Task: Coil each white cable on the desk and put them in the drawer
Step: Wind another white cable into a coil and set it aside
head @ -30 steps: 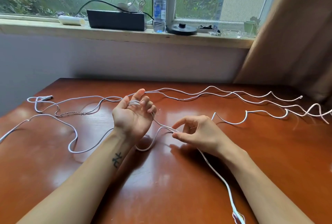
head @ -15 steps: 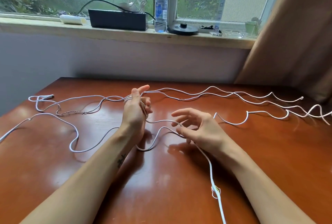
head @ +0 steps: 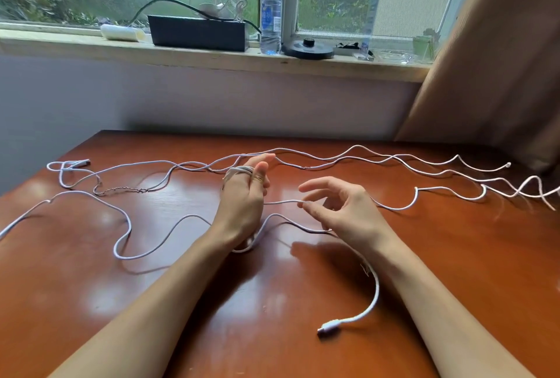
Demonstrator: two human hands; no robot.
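left hand (head: 242, 200) is standing upright mid-desk, back of the hand facing the camera, with several turns of the white cable (head: 281, 202) wound round its fingers (head: 241, 170). the fingers are curling in on that coil.

right hand (head: 344, 211) is hovering just beside it, low over the desk (head: 151, 302). it is pinching a taut strand of the same cable at the thumb tip, index finger sticking out above, the other fingers loosely curled. can't tell which finger is meeting the thumb.

the strand is running straight across between the two hands. below it, slack from the cable is looping on the desk under the left wrist and passing under the right hand. from there it is trailing toward the front edge, with its connector (head: 328, 326) lying flat between the forearms.

other cables (head: 363, 159) are lying uncoiled in wavy lines across the back of the desk, left edge to right edge. a plug (head: 81, 162) is sitting at the far left, a small tip (head: 507, 165) at the far right, and a twisted stretch (head: 121, 191) left of the left hand.

on the windowsill (head: 212, 58) are sitting a white roll (head: 121, 32), a black box (head: 198, 32), a water bottle (head: 271, 8) and a black disc (head: 307, 49). a brown curtain (head: 500, 59) is hanging at right.
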